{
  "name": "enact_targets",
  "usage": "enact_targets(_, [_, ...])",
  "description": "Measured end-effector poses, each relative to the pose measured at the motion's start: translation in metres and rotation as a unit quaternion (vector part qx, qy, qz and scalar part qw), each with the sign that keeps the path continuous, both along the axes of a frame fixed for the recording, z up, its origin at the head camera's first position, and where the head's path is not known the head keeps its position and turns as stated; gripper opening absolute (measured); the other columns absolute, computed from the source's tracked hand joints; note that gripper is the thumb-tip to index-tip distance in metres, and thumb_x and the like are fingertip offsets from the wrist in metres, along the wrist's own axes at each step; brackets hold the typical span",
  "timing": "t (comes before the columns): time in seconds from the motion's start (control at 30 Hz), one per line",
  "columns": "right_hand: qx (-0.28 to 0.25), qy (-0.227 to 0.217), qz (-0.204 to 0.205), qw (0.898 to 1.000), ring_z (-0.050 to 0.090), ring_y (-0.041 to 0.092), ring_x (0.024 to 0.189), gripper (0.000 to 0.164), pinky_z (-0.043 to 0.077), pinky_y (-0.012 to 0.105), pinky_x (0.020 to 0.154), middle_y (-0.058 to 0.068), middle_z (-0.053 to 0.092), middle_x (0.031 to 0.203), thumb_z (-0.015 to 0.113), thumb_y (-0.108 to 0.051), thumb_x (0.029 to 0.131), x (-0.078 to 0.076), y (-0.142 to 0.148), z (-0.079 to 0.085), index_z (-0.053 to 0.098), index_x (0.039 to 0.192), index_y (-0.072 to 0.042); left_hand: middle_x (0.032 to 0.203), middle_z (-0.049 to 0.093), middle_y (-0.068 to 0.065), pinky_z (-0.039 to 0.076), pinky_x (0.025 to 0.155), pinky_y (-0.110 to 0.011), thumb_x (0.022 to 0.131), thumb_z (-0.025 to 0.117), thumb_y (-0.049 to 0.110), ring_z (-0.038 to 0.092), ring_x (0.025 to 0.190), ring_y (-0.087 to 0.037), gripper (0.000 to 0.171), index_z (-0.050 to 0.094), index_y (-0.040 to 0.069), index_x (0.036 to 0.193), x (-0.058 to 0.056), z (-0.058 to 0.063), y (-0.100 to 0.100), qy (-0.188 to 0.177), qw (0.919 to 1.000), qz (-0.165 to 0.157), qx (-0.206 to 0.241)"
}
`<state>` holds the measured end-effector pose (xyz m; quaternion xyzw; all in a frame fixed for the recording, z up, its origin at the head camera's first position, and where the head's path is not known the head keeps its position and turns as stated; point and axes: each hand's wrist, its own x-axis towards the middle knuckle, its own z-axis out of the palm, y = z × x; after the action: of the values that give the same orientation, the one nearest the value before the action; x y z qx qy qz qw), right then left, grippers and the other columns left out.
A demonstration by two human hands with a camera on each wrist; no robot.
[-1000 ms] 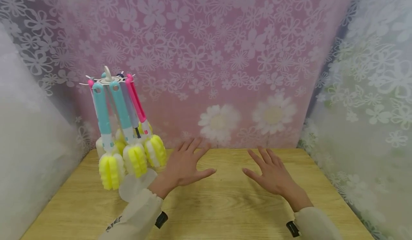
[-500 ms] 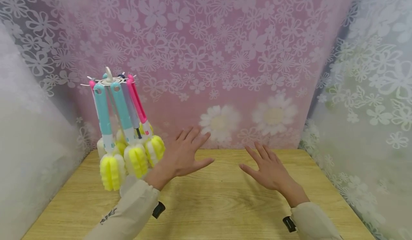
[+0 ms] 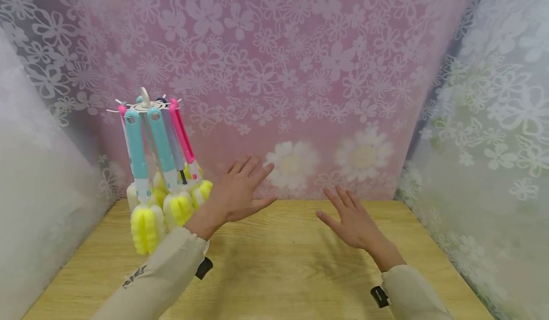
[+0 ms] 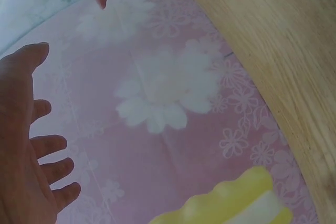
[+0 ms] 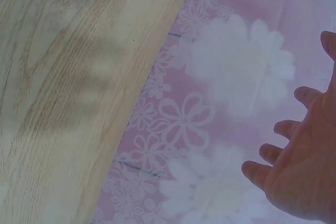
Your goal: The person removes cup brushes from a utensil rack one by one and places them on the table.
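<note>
My left hand [image 3: 238,193] hovers over the table with fingers spread and holds nothing. It is nearest to several sponge cup brushes hanging from a white rotating rack [image 3: 147,105] at the left. Their handles are teal [image 3: 137,148], pink [image 3: 183,136] and grey; the heads are yellow and white sponge [image 3: 147,229]. My left wrist and sleeve cover part of the brush heads and most of the rack's base. In the left wrist view a sponge head [image 4: 226,203] shows at the bottom edge. Off to the right, my right hand [image 3: 353,224] is also spread and holds nothing.
A wooden table [image 3: 291,272] lies under both hands. Behind it stands a pink floral backdrop [image 3: 257,96], with pale floral sheets at the left and right [image 3: 493,167]. Each wrist wears a small black device [image 3: 379,296].
Both hands have moved up and a little to the left, the left one more. The rack's pale base has become mostly hidden behind the left forearm. The brushes stay in place.
</note>
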<state>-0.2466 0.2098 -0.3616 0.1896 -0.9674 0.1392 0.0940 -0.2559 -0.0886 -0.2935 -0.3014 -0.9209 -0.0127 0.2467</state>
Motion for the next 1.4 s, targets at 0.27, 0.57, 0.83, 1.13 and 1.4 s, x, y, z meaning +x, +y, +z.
enact_targets(0.27, [-0.006, -0.014, -0.004, 1.0, 0.003, 0.038, 0.131, 0.07, 0.01, 0.056, 0.098, 0.012, 0.004, 0.146, 0.029, -0.061, 0.085, -0.004, -0.003, 0.005, 0.011, 0.142, -0.025, 0.14, 0.028, -0.007, 0.023, 0.099, -0.046, 0.082, 0.034, 0.063, 0.023, 0.128, -0.027, 0.069, 0.029, 0.025, 0.139, -0.005, 0.021, 0.003, 0.009, 0.9995, -0.018, -0.023])
enact_targets(0.57, [-0.012, -0.008, 0.002, 1.0, 0.002, 0.035, 0.132, 0.069, 0.012, 0.058, 0.097, 0.009, 0.001, 0.147, 0.03, -0.061, 0.085, -0.008, -0.012, 0.015, 0.008, 0.142, -0.03, 0.139, 0.031, -0.008, 0.018, 0.102, -0.043, 0.082, 0.037, 0.061, 0.023, 0.129, -0.026, 0.066, 0.032, 0.025, 0.137, -0.001, 0.063, -0.001, 0.058, 0.9968, -0.022, -0.05])
enact_targets(0.83, [-0.029, -0.001, 0.016, 0.999, 0.004, 0.035, 0.131, 0.069, 0.012, 0.061, 0.095, 0.007, 0.003, 0.147, 0.032, -0.06, 0.085, -0.012, -0.025, 0.029, 0.011, 0.142, -0.027, 0.138, 0.033, -0.007, 0.019, 0.101, -0.044, 0.082, 0.04, 0.057, 0.024, 0.128, -0.026, 0.063, 0.035, 0.024, 0.136, 0.003, 0.099, -0.006, 0.082, 0.9949, -0.03, -0.05])
enact_targets(1.13, [-0.049, 0.013, 0.033, 0.998, 0.002, 0.031, 0.132, 0.067, 0.009, 0.056, 0.099, 0.003, 0.002, 0.147, 0.032, -0.06, 0.085, -0.019, -0.046, 0.047, 0.011, 0.142, -0.031, 0.14, 0.031, -0.007, 0.021, 0.1, -0.046, 0.083, 0.039, 0.057, 0.023, 0.129, -0.025, 0.064, 0.034, 0.023, 0.137, 0.008, 0.143, -0.031, 0.091, 0.9958, 0.005, -0.01])
enact_targets(1.4, [-0.068, 0.001, 0.042, 0.997, -0.001, 0.027, 0.133, 0.067, 0.012, 0.061, 0.095, -0.001, 0.001, 0.147, 0.032, -0.061, 0.084, -0.018, -0.061, 0.055, 0.009, 0.141, -0.035, 0.141, 0.028, -0.008, 0.019, 0.1, -0.047, 0.084, 0.038, 0.057, 0.024, 0.128, -0.028, 0.065, 0.03, 0.022, 0.138, 0.013, 0.163, -0.06, 0.087, 0.9937, 0.068, -0.014])
